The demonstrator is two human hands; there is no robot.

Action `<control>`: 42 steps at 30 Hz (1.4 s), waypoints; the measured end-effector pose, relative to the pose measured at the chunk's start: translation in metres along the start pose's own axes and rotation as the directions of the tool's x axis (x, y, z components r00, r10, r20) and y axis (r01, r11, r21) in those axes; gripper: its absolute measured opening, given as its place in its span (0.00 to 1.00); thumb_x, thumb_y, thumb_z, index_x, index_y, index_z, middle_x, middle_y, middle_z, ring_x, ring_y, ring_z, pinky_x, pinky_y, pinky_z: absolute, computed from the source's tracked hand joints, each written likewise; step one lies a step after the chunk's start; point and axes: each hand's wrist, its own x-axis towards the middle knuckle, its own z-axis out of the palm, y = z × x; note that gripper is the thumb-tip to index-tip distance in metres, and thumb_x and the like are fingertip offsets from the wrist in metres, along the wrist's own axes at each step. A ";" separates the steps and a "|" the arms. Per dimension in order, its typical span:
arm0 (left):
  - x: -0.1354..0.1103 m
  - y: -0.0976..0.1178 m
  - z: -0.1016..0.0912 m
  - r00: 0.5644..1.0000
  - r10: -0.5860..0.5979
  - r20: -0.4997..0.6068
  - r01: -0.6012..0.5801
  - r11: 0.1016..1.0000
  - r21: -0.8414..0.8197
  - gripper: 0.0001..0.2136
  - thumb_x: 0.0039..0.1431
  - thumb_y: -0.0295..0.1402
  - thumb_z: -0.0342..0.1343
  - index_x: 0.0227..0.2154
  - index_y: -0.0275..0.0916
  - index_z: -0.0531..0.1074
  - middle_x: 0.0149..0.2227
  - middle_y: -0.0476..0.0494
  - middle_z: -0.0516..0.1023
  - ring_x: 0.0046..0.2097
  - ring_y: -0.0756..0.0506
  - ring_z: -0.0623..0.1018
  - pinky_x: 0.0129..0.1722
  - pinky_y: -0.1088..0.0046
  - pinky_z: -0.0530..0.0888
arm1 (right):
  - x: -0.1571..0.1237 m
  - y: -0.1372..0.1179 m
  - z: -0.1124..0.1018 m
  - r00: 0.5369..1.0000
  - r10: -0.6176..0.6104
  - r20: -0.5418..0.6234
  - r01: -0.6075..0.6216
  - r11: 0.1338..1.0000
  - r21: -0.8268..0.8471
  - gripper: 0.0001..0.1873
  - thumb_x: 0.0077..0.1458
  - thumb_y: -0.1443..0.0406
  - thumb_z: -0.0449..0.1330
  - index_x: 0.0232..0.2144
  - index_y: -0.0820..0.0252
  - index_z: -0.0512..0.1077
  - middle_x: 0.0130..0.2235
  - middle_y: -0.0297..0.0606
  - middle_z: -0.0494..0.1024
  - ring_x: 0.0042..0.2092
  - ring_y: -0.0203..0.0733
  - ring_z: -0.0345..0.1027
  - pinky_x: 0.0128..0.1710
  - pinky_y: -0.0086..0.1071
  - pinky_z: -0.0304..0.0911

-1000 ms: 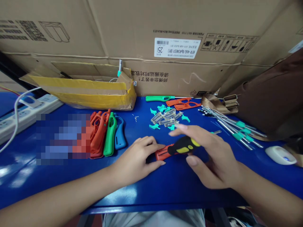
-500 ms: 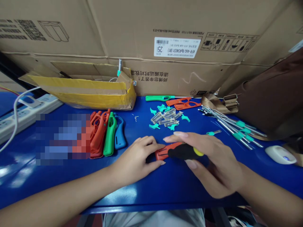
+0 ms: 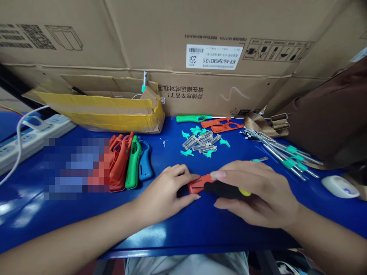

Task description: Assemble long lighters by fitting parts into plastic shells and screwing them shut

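From the head camera I look down on a blue table (image 3: 183, 225) walled at the back by big cartons (image 3: 143, 38). A low taped box (image 3: 114, 110) sits at the back left with a power strip (image 3: 34, 133) beside it. A row of orange, green and blue handles (image 3: 129, 162) lies left of centre. A heap of small metal clips (image 3: 202, 142) lies mid-table, and thin rods (image 3: 283, 154) fan out to the right. A white mouse (image 3: 338, 187) and a brown bag (image 3: 329, 114) fill the far right.

The orange shell (image 3: 197, 184) lies flat on the table near the front edge, between my 2 hands. My left hand (image 3: 166, 194) lies palm down, with the forefinger on the shell's top left end and the thumb at its near side, pinching it in place. The black and yellow screwdriver (image 3: 226, 190) lies almost level, running from the shell into my right hand (image 3: 258, 194). That hand is wrapped over the handle, fingers curled across the top and thumb underneath, closed on it. The blade is hidden under my fingertips, so I cannot tell whether it touches the shell. Both forearms come in low from the bottom corners.
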 end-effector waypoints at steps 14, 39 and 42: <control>0.001 0.001 -0.001 0.999 -0.032 0.042 0.032 0.999 -0.006 0.15 0.64 0.36 0.61 0.52 0.41 0.74 0.43 0.43 0.75 0.45 0.41 0.75 0.48 0.60 0.72 | 0.000 0.004 0.004 0.995 0.005 -0.101 -0.009 0.999 -0.037 0.15 0.63 0.63 0.63 0.51 0.53 0.67 0.33 0.33 0.82 0.33 0.39 0.77 0.31 0.30 0.72; -0.001 0.003 -0.030 0.954 -0.227 0.196 0.173 0.950 0.259 0.11 0.69 0.40 0.49 0.46 0.40 0.69 0.39 0.42 0.76 0.41 0.38 0.78 0.42 0.59 0.74 | -0.009 0.068 0.016 0.784 0.548 0.290 -0.550 0.831 -0.084 0.08 0.58 0.66 0.65 0.39 0.55 0.69 0.41 0.36 0.79 0.43 0.44 0.73 0.42 0.37 0.66; 0.001 0.004 -0.030 0.968 -0.175 0.181 0.130 0.963 0.236 0.13 0.72 0.42 0.46 0.39 0.39 0.70 0.38 0.42 0.75 0.41 0.40 0.76 0.40 0.63 0.72 | -0.009 0.074 0.005 0.851 0.436 0.294 -0.387 0.898 -0.210 0.03 0.62 0.66 0.60 0.40 0.56 0.73 0.45 0.41 0.79 0.49 0.49 0.71 0.49 0.42 0.66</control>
